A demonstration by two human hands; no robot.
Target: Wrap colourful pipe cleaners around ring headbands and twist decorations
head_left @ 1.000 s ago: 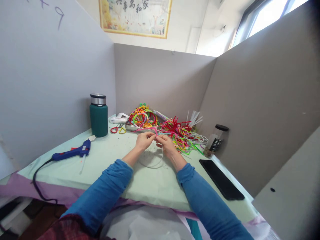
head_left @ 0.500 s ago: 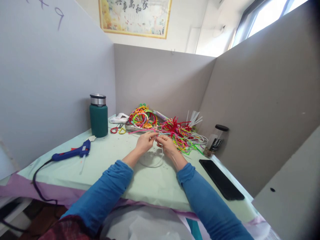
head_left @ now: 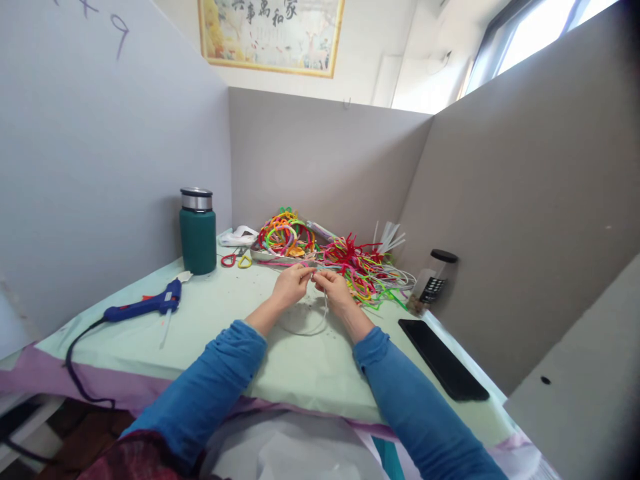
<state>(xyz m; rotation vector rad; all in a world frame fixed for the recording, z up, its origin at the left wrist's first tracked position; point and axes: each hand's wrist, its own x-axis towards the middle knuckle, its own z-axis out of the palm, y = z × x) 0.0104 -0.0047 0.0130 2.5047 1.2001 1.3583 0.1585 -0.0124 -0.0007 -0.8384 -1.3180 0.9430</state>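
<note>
Small craft workstation, workshop type, boxed in by plain grey partitions (head_left: 320, 153) on the left, far and right sides. Desk (head_left: 210, 347) has a pale green cover. Craft signs: blue glue gun (head_left: 145, 307) with cord, left of frame; heap of bright fuzzy stems (head_left: 360, 270), centre; white sticks (head_left: 391, 241) just behind; left hand (head_left: 290, 285) and right hand (head_left: 334, 288) pinching at a thin pale loop (head_left: 306, 333). Indoors, daylight: window (head_left: 535, 33) upper right, framed picture (head_left: 273, 40) with Chinese characters on white wall, top. Handwriting (head_left: 120, 33) on partition, upper left.
</note>
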